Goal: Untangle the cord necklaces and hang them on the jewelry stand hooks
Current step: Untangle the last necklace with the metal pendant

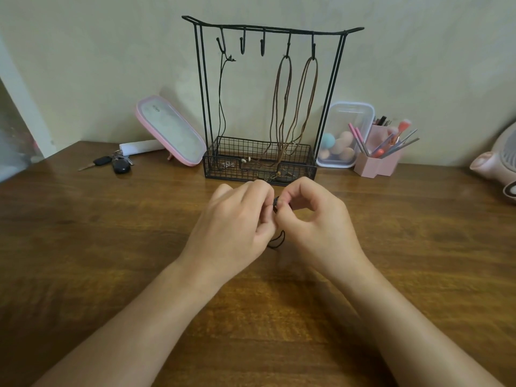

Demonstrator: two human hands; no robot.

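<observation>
Pinching from both sides, the left hand (237, 219) and the right hand (315, 219) are meeting just above the tabletop (111, 233) in the head view. Both are curling fingers and thumbs tightly around a small tangle of the black cord (276, 203), and a short loop of it is hanging down between the two wrists. I judge they are holding it so close together, lifted from the wood, because one hand is fixing the knot while the fingertips of the other are picking out a strand.

Straight beyond the hands, the jewelry stand (273, 27) is standing against the wall. Up and left of the hands, a thin dark necklace (221, 101) is hanging from the first hook. Up and right of them, two brown necklaces (279, 88) are hanging from the last two hooks, their ends lying in the wire basket (223, 171) just behind the knuckles. The two middle hooks (243, 46) are carrying nothing, so one is probably waiting for this cord.

Far left of the left hand, a pink-rimmed lid (170, 129) is showing a small oval mark, too small for reading. No other writing is showing.
</observation>
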